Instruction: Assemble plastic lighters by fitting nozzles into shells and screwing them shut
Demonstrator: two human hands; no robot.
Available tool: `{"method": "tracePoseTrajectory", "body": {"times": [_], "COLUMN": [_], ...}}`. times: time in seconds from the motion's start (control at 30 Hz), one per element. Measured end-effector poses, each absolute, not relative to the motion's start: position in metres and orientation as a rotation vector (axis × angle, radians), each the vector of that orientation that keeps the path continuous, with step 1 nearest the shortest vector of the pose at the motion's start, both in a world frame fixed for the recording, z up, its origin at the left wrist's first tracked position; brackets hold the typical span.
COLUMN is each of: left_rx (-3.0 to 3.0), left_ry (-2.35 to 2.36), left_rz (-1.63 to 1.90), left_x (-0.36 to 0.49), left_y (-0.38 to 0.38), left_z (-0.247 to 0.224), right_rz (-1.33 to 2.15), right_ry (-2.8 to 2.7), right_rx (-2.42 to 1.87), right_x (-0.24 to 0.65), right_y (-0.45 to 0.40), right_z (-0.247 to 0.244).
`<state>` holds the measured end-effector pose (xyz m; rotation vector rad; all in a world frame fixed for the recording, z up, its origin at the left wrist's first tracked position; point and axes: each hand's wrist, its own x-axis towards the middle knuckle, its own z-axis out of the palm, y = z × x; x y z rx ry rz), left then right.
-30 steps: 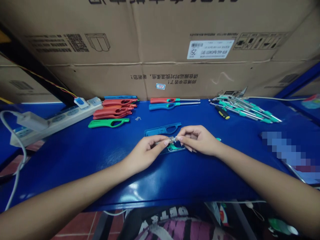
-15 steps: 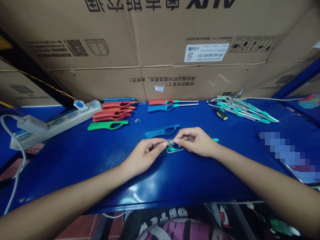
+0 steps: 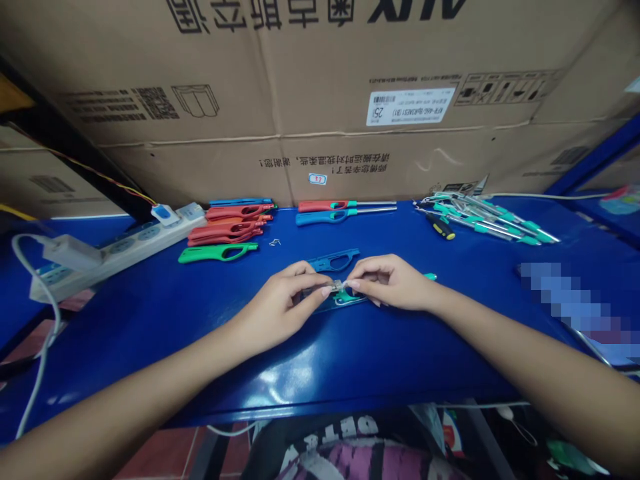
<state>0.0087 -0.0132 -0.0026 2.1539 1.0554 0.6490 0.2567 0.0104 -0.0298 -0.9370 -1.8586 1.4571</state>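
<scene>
I am pinching a small clear plastic piece (image 3: 337, 286) between the thumb and fingers of my left hand (image 3: 283, 301), over the glossy blue surface (image 3: 225, 390). My right hand (image 3: 395, 285) is pinching its whitish right end. A blue plastic handle with a looped opening (image 3: 324, 261) is lying just beyond; a teal-green plastic part (image 3: 344, 296) is showing beneath my hands.

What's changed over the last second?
The left hand shifted slightly toward the cardboard box, now covering the left end of the blue handle half. Nothing visibly picked up or released: it still holds the small clear part, with the right hand at its end. The screwdriver stayed put.
</scene>
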Motion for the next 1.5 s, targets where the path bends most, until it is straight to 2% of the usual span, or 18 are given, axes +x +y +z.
{"method": "tracePoseTrajectory", "body": {"times": [0.23,0.6,1.1,1.2,1.37,1.5], "left_rx": [2.263,2.525,2.352,2.355,2.458,2.524], "left_ry": [1.117,1.113,1.206,1.207,1.193,1.179], "left_rz": [0.415,0.247,0.298,0.261,0.213,0.199], "left_x": [-0.001,-0.002,-0.002,-0.003,-0.002,-0.003], "left_y": [-0.016,-0.016,-0.018,-0.018,-0.02,-0.022], "left_z": [0.015,0.006,0.007,0.01,0.012,0.011], "right_rz": [1.407,1.403,1.327,1.214,0.811,0.721], "right_ry": [-1.857,-1.868,-1.918,-1.976,-2.231,-2.511], "right_rx": [-1.012,-0.99,-1.006,-0.981,-0.839,-0.695], "right_x": [0.256,0.258,0.257,0.257,0.26,0.262], "right_y": [0.009,0.01,0.009,0.008,-0.002,-0.01], "right_z": [-0.021,-0.026,-0.026,-0.026,-0.021,-0.015]}}
